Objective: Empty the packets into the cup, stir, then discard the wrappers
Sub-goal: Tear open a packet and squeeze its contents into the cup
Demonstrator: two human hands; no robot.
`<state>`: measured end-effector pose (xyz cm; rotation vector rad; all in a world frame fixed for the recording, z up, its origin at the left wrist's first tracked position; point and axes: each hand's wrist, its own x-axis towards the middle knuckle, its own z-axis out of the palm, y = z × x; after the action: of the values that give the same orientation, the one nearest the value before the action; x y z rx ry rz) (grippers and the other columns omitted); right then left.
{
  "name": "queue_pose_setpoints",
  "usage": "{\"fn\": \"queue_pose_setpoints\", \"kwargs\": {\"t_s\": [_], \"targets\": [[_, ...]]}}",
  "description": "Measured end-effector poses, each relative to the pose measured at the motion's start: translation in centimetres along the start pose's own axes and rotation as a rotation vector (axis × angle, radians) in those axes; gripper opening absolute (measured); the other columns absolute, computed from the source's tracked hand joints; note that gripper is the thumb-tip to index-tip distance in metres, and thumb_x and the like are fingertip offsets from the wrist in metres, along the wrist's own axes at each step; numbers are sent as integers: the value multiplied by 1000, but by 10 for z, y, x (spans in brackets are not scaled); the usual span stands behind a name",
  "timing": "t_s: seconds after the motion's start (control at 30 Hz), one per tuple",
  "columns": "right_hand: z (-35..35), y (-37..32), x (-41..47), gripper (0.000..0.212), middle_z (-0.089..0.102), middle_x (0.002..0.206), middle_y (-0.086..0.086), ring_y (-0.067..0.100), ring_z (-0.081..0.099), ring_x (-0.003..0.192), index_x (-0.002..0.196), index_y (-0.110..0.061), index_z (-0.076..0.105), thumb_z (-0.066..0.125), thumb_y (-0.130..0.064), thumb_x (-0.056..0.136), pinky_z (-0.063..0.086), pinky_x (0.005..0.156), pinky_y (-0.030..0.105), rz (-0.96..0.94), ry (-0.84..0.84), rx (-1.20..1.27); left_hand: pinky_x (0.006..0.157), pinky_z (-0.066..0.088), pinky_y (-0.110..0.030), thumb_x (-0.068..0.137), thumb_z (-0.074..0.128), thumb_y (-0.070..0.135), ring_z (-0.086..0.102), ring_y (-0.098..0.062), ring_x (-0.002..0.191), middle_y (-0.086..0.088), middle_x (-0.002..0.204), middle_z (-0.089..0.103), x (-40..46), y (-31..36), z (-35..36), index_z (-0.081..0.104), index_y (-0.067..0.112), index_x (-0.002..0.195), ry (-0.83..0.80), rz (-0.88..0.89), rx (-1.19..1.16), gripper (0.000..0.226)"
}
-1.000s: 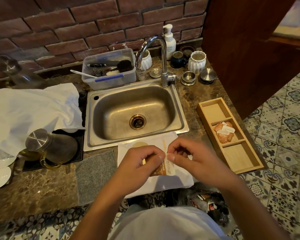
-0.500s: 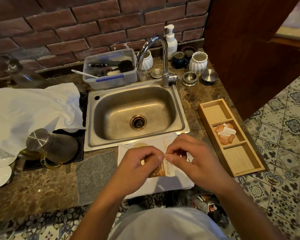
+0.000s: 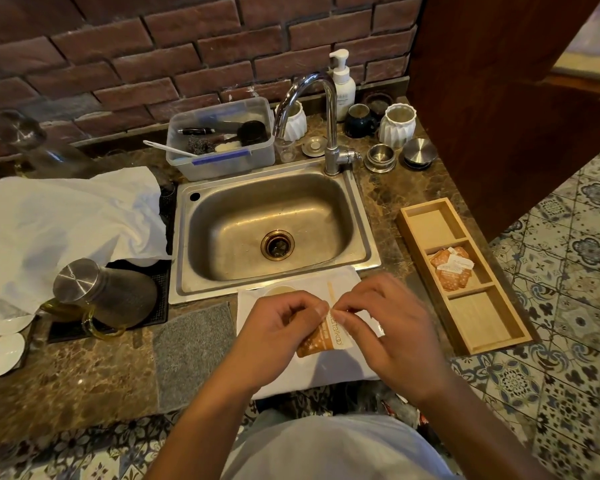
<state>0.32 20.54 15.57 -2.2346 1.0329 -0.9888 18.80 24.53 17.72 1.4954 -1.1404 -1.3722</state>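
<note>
Both hands up over the near edge of the table (image 3: pixel 84 382), meeting on one orange packet (image 3: pixel 321 337). Left hand (image 3: pixel 278 341) pinching the packet's top left corner between thumb and forefinger, other fingers curled in. Right hand (image 3: pixel 385 334) gripping the top right corner, fingertips pressed hard against the left hand's. Packet hanging tilted between them, white strip with lettering down its right side, above a white mat (image 3: pixel 343 379) at the table's near edge. Just beyond the left hand, rim of a cup (image 3: pixel 280 291) peeking out on the mat, mostly hidden by knuckles. Thin wooden stirrer (image 3: pixel 330 289) lying just right of the cup, its near end hidden behind the fingers. Steel sink (image 3: pixel 274 230) right behind the mat, tap (image 3: pixel 326 116) arching over the far rim. Off to the right, a long wooden tray (image 3: pixel 465 348) with three compartments; more orange packets (image 3: pixel 451 268) heaped in the middle one. On the left, a grey cloth pad (image 3: pixel 194 344) beside the mat, a glass jug with steel lid (image 3: pixel 101 296) on its side farther left.
</note>
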Motion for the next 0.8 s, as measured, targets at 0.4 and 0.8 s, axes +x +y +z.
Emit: {"fn": "queue_pose_setpoints", "kwargs": {"t_s": [0.4, 0.8], "targets": [[-5, 2, 2, 4, 67, 92, -9, 19, 63, 88, 96, -21, 71, 71, -20, 92, 52, 74, 22, 334, -216, 487, 60, 45, -19, 92, 63, 27, 57, -10, 66, 4, 72, 66, -2, -2, -4, 75, 20, 81, -23, 32, -1, 18], [-8, 1, 3, 10, 69, 90, -3, 20, 65, 86, 94, -17, 74, 73, -24, 87, 54, 77, 28, 382, -168, 604, 62, 46, -21, 91, 66, 27, 59, -9, 68, 3, 75, 67, -4, -8, -2, 76, 16, 89, -34, 65, 14, 15]]}}
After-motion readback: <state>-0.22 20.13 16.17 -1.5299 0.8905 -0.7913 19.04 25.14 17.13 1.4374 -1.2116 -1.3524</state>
